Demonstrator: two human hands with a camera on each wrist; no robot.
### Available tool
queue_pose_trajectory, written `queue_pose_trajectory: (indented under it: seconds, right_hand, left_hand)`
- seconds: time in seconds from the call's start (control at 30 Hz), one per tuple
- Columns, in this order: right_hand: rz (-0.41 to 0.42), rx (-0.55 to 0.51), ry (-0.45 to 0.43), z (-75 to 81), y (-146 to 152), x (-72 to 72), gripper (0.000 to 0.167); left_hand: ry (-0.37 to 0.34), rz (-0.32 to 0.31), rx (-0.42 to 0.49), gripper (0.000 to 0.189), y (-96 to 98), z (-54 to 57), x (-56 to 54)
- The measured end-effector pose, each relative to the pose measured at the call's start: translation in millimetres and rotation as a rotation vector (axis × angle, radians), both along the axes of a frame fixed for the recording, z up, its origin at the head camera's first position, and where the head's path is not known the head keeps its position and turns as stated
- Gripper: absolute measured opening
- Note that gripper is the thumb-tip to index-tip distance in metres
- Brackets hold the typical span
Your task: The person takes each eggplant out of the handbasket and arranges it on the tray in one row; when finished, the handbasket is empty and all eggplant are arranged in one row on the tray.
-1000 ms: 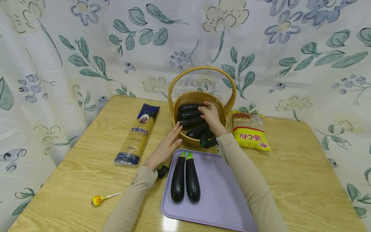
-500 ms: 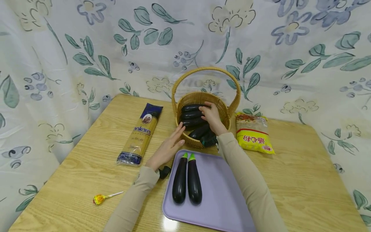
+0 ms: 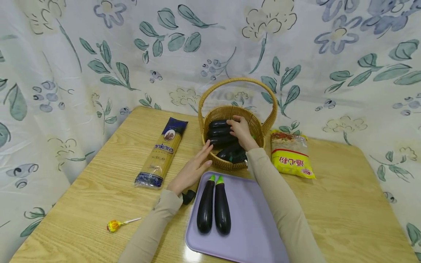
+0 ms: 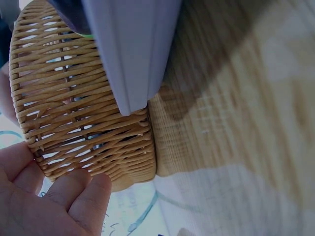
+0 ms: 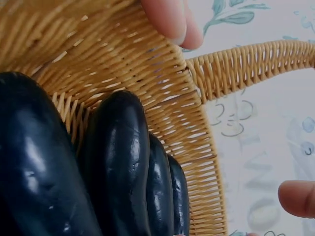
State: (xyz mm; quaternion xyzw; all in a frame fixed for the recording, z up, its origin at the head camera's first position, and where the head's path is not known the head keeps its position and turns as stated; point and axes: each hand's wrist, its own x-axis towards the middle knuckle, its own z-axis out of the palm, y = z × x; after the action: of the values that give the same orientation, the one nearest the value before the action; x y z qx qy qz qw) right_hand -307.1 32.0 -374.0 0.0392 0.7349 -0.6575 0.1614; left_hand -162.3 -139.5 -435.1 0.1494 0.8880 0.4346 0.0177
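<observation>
Several dark purple eggplants (image 3: 223, 140) lie in a wicker basket (image 3: 230, 166) with a tall handle. My right hand (image 3: 242, 132) is over the basket, its fingers bent above the stem ends of the back eggplants. In the right wrist view the thumb (image 5: 298, 197) stands apart from the eggplants (image 5: 118, 157); most of that hand is out of frame. My left hand (image 3: 190, 171) touches the basket's front left rim with extended fingers, also visible against the wicker in the left wrist view. Two eggplants (image 3: 205, 210) lie side by side on a lilac tray (image 3: 250, 219), green stems toward the basket.
A spaghetti packet (image 3: 161, 153) lies left of the basket, and a yellow-labelled bag of pasta (image 3: 292, 155) to its right. A lollipop (image 3: 115, 225) is at the front left of the wooden table (image 3: 348, 204). Behind hangs a floral curtain (image 3: 210, 47).
The head view has shifted slightly, so everything sits a little further right and lower. Both hands keep nearly the same places at the basket, and the eggplants show no clear movement.
</observation>
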Motion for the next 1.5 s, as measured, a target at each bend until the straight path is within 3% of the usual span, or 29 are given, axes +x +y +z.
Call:
queue_pose_trajectory:
  seconds: [0.53, 0.93, 1.2, 1.5]
  right_hand:
    - [-0.011, -0.008, -0.045, -4.5, 1.7, -16.2, 0.059]
    - [-0.012, 0.012, -0.041, -6.6, -5.7, -26.5, 0.057]
    - [0.034, 0.228, 0.042, -14.0, -8.8, -32.8, 0.057]
    - [0.153, 0.425, 0.175, -26.4, -9.2, -40.9, 0.057]
  left_hand:
    - [-0.026, 0.003, -0.015, 0.058, 1.9, 0.5, 1.6]
    - [-0.002, 0.011, -0.002, 0.058, 0.2, -1.1, 1.4]
    - [-0.008, 0.01, 0.01, 0.058, 0.5, 0.6, 3.3]
    - [0.0, 0.005, 0.0, 0.058, 0.5, 0.0, 2.2]
